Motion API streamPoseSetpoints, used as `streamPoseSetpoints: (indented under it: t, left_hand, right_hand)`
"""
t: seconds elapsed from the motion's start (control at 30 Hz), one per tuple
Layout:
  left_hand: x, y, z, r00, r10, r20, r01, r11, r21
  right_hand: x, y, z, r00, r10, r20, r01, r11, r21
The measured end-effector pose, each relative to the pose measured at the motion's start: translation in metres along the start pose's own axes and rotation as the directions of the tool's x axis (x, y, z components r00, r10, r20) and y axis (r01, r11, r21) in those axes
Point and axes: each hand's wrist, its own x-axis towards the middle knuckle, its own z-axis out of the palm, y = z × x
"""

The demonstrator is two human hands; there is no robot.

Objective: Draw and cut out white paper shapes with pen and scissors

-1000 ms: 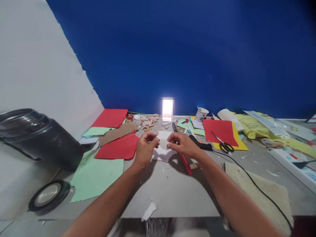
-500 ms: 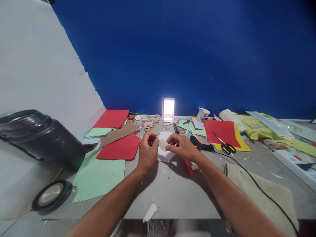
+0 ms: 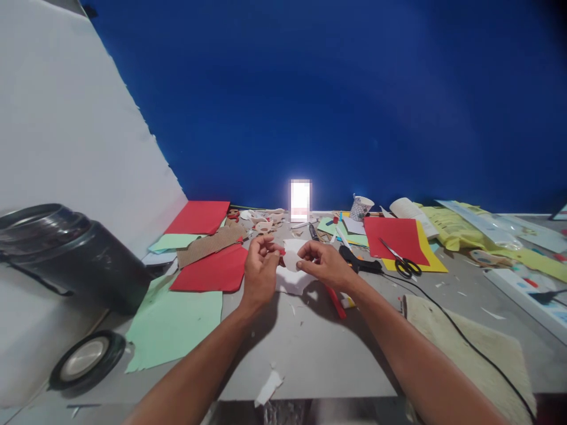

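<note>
My right hand (image 3: 323, 262) pinches a small round piece of white paper (image 3: 291, 260) by its right edge, thumb and fingertips closed on it. My left hand (image 3: 261, 267) is at the disc's left side, its fingers closed around a small red piece (image 3: 281, 251) mostly hidden by the fingertips. I cannot tell whether the red piece touches the disc. Under both hands lies a larger sheet of white paper (image 3: 295, 284) on the grey table. Close to my right wrist are a red stick-like item (image 3: 335, 302) and a black glue gun (image 3: 361, 261).
Scissors (image 3: 401, 260) lie over red and yellow sheets. Left are red sheets (image 3: 208, 271), corrugated cardboard (image 3: 212, 242), green paper (image 3: 177, 324) and a large black flask (image 3: 80, 254). A beige cloth (image 3: 465, 348), crossed by the glue gun's cord, and a power strip (image 3: 527, 307) lie right.
My left hand has drawn slightly left and its fingers have shifted, so the red piece shows more. The right hand keeps its pinch on the disc. The view has shifted slightly.
</note>
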Motion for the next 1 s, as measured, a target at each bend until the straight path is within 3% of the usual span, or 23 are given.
streamPoseSetpoints:
  t: [0.13,0.23,0.57,0.77,1.0]
  left_hand:
    - [0.002,0.003,0.000,0.995,-0.102,0.007,0.103,0.989,-0.109]
    - [0.001,0.005,0.000,0.993,-0.114,0.018,0.115,0.987,-0.115]
    - [0.000,0.001,0.000,1.000,-0.018,0.024,0.018,1.000,0.007]
    - [-0.005,-0.009,0.002,0.995,0.099,-0.015,-0.097,0.991,0.097]
    - [-0.009,-0.012,0.005,0.997,0.063,-0.043,-0.062,0.998,0.031]
  right_hand:
    - [0.000,0.001,0.000,1.000,0.013,-0.003,-0.013,1.000,0.014]
    - [0.000,0.000,0.000,1.000,0.005,-0.008,-0.005,1.000,0.005]
    - [-0.003,-0.003,0.002,1.000,-0.026,-0.012,0.026,0.998,-0.062]
    - [-0.002,-0.001,0.007,0.999,-0.031,-0.024,0.030,0.998,-0.064]
    - [-0.003,-0.001,0.017,0.997,-0.027,-0.070,0.024,0.998,-0.050]
